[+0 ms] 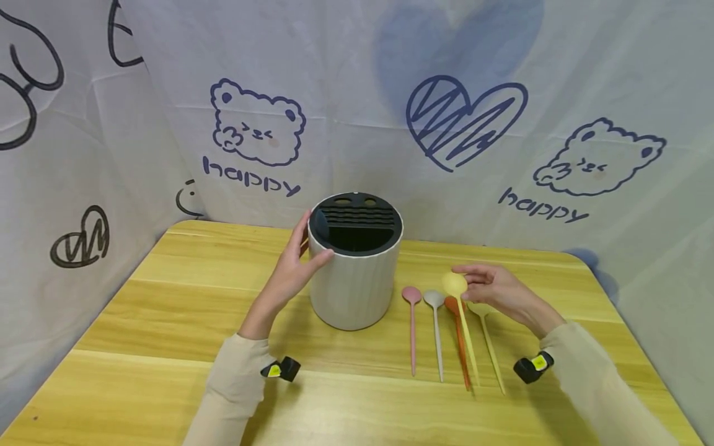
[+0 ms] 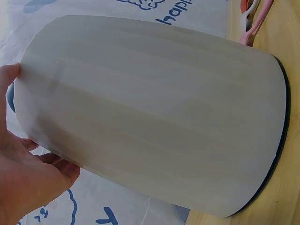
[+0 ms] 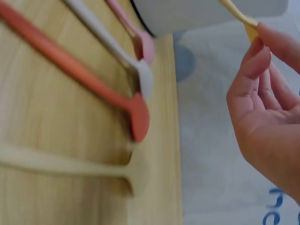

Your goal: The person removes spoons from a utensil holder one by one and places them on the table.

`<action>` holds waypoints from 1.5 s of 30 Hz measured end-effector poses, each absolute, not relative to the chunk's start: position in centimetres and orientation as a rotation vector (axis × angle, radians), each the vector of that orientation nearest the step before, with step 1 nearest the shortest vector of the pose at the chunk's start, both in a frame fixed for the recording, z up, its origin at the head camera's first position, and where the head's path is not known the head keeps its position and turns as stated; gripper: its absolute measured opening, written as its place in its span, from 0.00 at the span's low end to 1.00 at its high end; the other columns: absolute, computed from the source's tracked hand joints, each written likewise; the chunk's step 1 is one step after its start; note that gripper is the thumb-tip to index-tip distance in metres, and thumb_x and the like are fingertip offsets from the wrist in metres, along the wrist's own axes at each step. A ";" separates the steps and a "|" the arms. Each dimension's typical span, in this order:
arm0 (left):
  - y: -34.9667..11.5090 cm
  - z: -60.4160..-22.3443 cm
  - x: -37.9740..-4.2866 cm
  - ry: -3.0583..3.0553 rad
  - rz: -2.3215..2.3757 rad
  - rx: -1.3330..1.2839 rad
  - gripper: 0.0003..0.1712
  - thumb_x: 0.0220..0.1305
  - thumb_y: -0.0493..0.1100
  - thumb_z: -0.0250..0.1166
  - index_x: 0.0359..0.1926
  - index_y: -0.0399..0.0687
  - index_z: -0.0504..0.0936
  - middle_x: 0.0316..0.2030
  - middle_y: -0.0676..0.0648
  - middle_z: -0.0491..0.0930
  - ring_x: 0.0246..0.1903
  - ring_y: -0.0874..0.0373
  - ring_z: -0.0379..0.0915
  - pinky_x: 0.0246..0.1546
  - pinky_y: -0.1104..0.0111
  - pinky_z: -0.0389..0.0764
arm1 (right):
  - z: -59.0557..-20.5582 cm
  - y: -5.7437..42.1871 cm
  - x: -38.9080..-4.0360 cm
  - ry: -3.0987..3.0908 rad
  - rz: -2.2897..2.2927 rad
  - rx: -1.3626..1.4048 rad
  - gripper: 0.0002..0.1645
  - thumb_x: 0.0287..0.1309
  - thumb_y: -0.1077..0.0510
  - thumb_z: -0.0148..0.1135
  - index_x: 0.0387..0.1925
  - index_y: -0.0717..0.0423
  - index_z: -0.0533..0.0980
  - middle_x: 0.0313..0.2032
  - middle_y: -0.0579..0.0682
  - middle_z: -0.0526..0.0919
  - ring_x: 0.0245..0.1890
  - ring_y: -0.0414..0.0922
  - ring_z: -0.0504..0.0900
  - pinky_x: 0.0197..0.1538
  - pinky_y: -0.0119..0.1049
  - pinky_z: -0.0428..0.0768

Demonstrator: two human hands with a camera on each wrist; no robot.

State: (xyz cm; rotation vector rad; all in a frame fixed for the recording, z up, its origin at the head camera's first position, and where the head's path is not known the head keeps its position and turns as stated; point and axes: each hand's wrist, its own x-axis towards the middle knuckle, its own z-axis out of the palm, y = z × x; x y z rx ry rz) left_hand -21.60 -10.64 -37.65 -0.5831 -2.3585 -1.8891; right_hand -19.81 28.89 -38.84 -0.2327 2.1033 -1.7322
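Observation:
A light grey ribbed utensil holder (image 1: 352, 291) with a slotted black lid (image 1: 357, 217) stands upright on the table. My left hand (image 1: 292, 263) grips its upper left side, with the thumb near the lid's front rim; in the left wrist view the ribbed wall (image 2: 154, 112) fills most of the picture. Between thumb and fingers, my right hand (image 1: 499, 294) pinches a yellow spoon (image 1: 467, 337) at its bowl end, raised above the table. Beneath and beside it lie a pink spoon (image 1: 413, 334), a pale grey spoon (image 1: 437, 334), an orange spoon (image 3: 70, 65) and a cream spoon (image 3: 61, 161).
The wooden table (image 1: 167, 384) ends at a back edge behind the holder. A white cloth (image 1: 357, 62) with bear and heart drawings hangs behind and at the sides. The lying spoons form a row right of the holder, handles toward me.

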 end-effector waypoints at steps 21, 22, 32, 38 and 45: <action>-10.6 -37.7 -21.5 -2.345 -1.899 -0.593 0.49 0.64 0.48 0.60 0.77 0.49 0.42 0.75 0.47 0.41 0.73 0.47 0.40 0.70 0.53 0.49 | -42.5 37.1 -19.0 1.995 -1.847 -0.325 0.25 0.61 0.73 0.57 0.57 0.51 0.75 0.46 0.47 0.80 0.44 0.40 0.79 0.49 0.36 0.80; -10.6 -37.7 -21.5 -2.346 -1.899 -0.591 0.49 0.64 0.48 0.60 0.77 0.49 0.42 0.75 0.47 0.41 0.73 0.47 0.40 0.70 0.53 0.50 | -42.6 37.4 -19.0 2.018 -1.839 -0.317 0.25 0.61 0.72 0.57 0.58 0.51 0.75 0.46 0.46 0.80 0.45 0.40 0.79 0.49 0.35 0.80; -10.7 -37.8 -21.5 -2.345 -1.893 -0.591 0.50 0.64 0.51 0.61 0.77 0.50 0.41 0.75 0.47 0.41 0.73 0.47 0.40 0.70 0.53 0.50 | -43.9 39.3 -18.7 2.093 -1.812 -0.273 0.26 0.61 0.71 0.57 0.53 0.42 0.77 0.48 0.39 0.80 0.46 0.36 0.78 0.47 0.29 0.79; -10.7 -37.6 -21.5 -2.357 -1.894 -0.578 0.50 0.64 0.52 0.61 0.77 0.51 0.41 0.76 0.48 0.41 0.73 0.49 0.40 0.70 0.54 0.51 | -44.4 39.7 -18.8 2.139 -1.759 -0.199 0.24 0.60 0.69 0.60 0.56 0.49 0.75 0.46 0.40 0.81 0.46 0.36 0.79 0.48 0.29 0.79; -10.7 -37.7 -21.5 -2.356 -1.897 -0.581 0.49 0.64 0.49 0.61 0.77 0.52 0.41 0.76 0.48 0.41 0.73 0.48 0.40 0.70 0.53 0.51 | -45.0 40.1 -18.8 2.189 -1.715 -0.126 0.28 0.59 0.67 0.63 0.62 0.63 0.70 0.45 0.41 0.81 0.45 0.36 0.79 0.47 0.30 0.80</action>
